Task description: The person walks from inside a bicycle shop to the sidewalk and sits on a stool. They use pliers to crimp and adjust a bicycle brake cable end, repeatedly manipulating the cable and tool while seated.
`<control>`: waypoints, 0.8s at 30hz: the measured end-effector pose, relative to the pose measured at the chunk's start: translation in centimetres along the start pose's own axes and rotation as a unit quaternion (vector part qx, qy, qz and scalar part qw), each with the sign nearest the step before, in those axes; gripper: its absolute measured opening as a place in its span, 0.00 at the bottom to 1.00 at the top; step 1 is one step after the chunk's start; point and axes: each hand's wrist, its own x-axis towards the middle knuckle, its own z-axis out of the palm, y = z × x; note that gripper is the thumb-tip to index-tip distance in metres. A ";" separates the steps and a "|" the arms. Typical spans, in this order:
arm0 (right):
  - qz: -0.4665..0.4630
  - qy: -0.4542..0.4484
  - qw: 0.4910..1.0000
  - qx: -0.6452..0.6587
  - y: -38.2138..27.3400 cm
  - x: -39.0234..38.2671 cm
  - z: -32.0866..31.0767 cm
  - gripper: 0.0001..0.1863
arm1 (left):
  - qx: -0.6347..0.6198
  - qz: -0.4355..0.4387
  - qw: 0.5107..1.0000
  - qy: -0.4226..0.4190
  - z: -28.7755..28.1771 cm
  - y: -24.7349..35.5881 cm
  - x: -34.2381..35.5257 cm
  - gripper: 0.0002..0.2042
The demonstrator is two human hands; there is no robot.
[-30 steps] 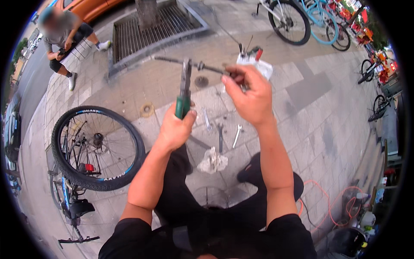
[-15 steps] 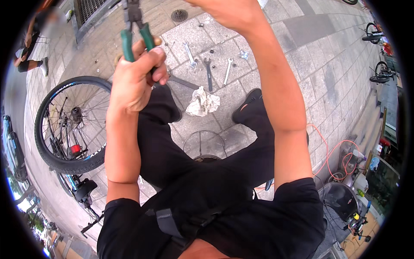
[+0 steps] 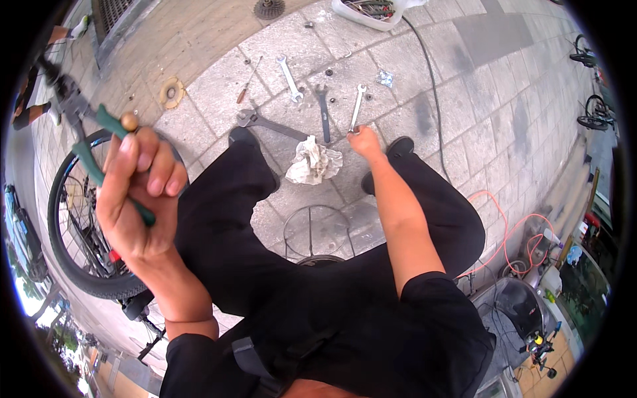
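Note:
Raised at the left, my left hand (image 3: 142,199) is closed around green-handled pliers (image 3: 99,174). A round wooden knob (image 3: 129,121) shows beside the fingers; what it belongs to is hidden. The pliers' dark jaws (image 3: 66,93) point to the upper left, and what lies beyond them is too dark to make out. My right hand (image 3: 363,142) reaches to the ground, its fingers closed on the near end of a small silver wrench (image 3: 358,106). Left of it lie a dark wrench (image 3: 323,113), a silver wrench (image 3: 289,79) and a large adjustable wrench (image 3: 275,126).
Crumpled white paper (image 3: 313,161) lies between my feet. A bicycle wheel (image 3: 61,232) is at the left. A screwdriver (image 3: 245,86), a ring (image 3: 172,93), a sprocket cassette (image 3: 269,8) and a bin of parts (image 3: 371,21) lie farther off. A dark cable (image 3: 434,99) crosses the paving.
My right arm has come down from the upper edge to the small wrench. The left hand, holding the pliers, has moved left and turned. My view has shifted, showing the parts bin.

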 end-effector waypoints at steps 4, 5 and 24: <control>0.045 0.014 0.999 0.008 0.7 0.6 0.8 0.23 | -0.004 -0.004 1.000 -0.003 -0.2 0.1 0.6 0.14; 0.053 0.027 0.998 0.007 0.7 1.0 0.5 0.23 | -0.008 -0.007 1.000 -0.010 -0.3 0.1 0.7 0.14; -0.013 0.018 1.000 -0.022 -5.7 6.5 0.8 0.19 | -0.071 0.016 0.997 0.004 -0.1 0.7 1.2 0.14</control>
